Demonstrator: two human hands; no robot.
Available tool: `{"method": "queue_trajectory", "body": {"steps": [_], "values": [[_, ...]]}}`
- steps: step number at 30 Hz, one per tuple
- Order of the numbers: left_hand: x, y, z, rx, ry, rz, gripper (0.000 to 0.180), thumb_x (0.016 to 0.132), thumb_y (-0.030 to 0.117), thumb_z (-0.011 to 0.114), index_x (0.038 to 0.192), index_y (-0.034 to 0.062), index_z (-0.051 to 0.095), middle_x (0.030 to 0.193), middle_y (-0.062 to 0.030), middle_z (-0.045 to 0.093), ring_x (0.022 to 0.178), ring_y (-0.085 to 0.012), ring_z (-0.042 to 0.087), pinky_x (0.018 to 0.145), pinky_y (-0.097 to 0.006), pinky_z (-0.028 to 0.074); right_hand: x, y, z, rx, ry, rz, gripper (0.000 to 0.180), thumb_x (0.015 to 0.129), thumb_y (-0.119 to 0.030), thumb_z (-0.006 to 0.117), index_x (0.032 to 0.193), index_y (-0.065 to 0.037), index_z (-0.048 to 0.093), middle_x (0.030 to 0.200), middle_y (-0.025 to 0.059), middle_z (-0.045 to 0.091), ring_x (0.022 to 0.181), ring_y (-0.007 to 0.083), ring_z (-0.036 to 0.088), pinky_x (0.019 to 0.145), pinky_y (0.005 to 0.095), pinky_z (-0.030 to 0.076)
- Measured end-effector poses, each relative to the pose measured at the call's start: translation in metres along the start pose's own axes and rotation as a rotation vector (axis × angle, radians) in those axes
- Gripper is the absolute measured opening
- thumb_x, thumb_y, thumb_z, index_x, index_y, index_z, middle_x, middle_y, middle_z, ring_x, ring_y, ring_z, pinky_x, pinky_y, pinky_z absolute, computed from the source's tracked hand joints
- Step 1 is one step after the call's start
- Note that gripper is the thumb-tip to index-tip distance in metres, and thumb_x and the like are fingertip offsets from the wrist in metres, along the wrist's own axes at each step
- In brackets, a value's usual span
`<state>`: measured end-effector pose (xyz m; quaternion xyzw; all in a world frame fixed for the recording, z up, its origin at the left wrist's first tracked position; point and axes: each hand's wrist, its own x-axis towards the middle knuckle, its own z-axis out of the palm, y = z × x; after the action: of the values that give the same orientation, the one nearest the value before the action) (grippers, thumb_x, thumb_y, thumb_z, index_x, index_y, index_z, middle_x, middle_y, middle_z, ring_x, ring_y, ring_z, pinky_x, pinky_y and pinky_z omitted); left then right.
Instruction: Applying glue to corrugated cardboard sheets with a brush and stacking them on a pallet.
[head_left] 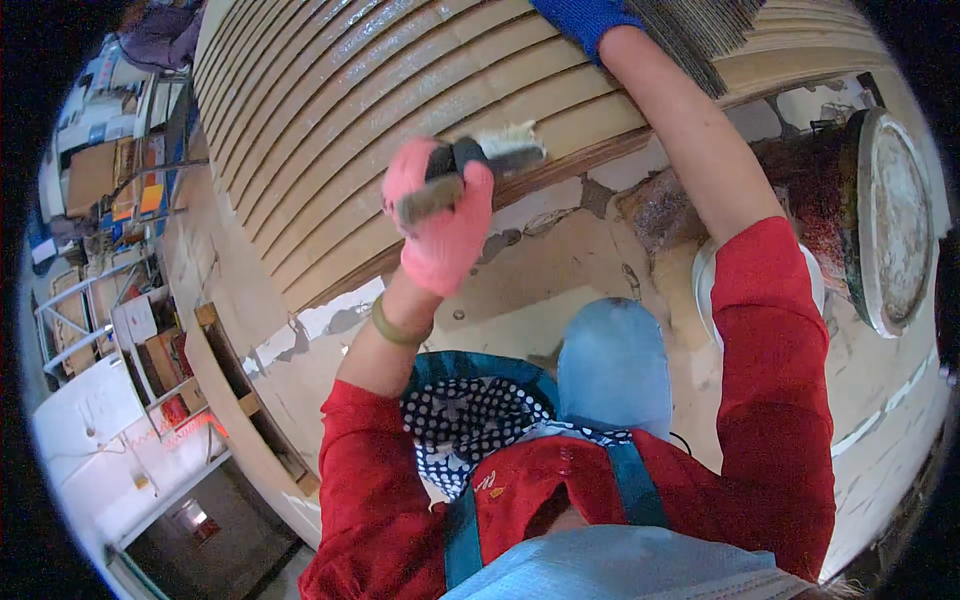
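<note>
My left hand [440, 220], in a pink knit glove, is closed around the handle of a brush [515, 150] with pale bristles, blurred at its edges. The brush is above the near edge of a wide layered row of light tan strips [400, 140]. Shiny wet-looking patches show on the strips' far part. At the top edge of the view is my right hand [588, 22] in a blue glove; its fingers are cut off or hidden. Close beside it lies a stack of thin dark grey strips [690, 40].
To the right, a large stained container [895, 220] shows its round pale rim, and a white bucket [707, 290] sits partly behind my right forearm. Shelving with boxes [95, 175] and a wooden frame [245, 400] are at the left.
</note>
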<state>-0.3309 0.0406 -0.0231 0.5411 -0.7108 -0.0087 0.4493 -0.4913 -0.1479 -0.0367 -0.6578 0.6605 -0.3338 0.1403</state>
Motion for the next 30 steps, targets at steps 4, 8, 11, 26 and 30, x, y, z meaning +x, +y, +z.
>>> {"method": "queue_trajectory", "body": {"steps": [4,8,11,26,30], "values": [[0.002,0.003,-0.015,-0.151,0.089,-0.166,0.012,0.07,0.008,0.063,0.069,0.0019,0.053,0.064,-0.0094,0.05,0.056,-0.021,0.049,0.052,-0.032,0.04,-0.007,-0.003,0.002,-0.041,0.041,-0.05,0.053,0.087,-0.044,0.039,0.082,0.003,0.064,0.08,0.0257,0.061,0.073,0.0389,0.06,0.068,0.0441,0.048],[0.081,-0.015,-0.015,-0.055,0.214,-0.24,0.013,0.072,0.01,0.063,0.074,-0.0002,0.055,0.061,-0.0068,0.049,0.055,-0.0168,0.047,0.053,-0.03,0.041,-0.008,-0.003,0.004,-0.045,0.083,-0.052,0.054,0.087,-0.044,0.039,0.078,0.003,0.064,0.077,0.0253,0.061,0.072,0.0386,0.061,0.067,0.0439,0.048],[0.114,-0.035,0.006,0.113,0.235,-0.125,0.032,0.083,0.028,0.054,0.073,-0.0031,0.053,0.06,-0.0138,0.05,0.056,-0.0246,0.045,0.057,-0.04,0.038,-0.005,0.002,0.004,-0.047,0.087,-0.058,0.054,0.086,-0.044,0.039,0.077,0.003,0.064,0.077,0.0252,0.061,0.072,0.0386,0.061,0.067,0.044,0.048],[0.021,0.0,-0.015,-0.161,0.058,-0.054,0.012,0.071,0.013,0.065,0.067,0.0052,0.057,0.058,-0.0086,0.053,0.047,-0.0175,0.047,0.049,-0.03,0.039,-0.015,-0.002,-0.004,-0.018,0.069,-0.156,0.053,0.086,-0.043,0.035,0.087,0.0,0.066,0.093,0.0231,0.061,0.086,0.0384,0.059,0.081,0.0432,0.045],[0.006,-0.006,-0.015,0.085,-0.181,-0.058,0.021,0.079,0.008,0.057,0.098,-0.001,0.056,0.09,-0.0061,0.057,0.078,-0.013,0.052,0.068,-0.027,0.044,-0.02,-0.015,-0.002,-0.021,0.031,-0.037,0.053,0.086,-0.045,0.036,0.092,0.0,0.065,0.097,0.0231,0.06,0.091,0.0378,0.058,0.084,0.043,0.043]]}}
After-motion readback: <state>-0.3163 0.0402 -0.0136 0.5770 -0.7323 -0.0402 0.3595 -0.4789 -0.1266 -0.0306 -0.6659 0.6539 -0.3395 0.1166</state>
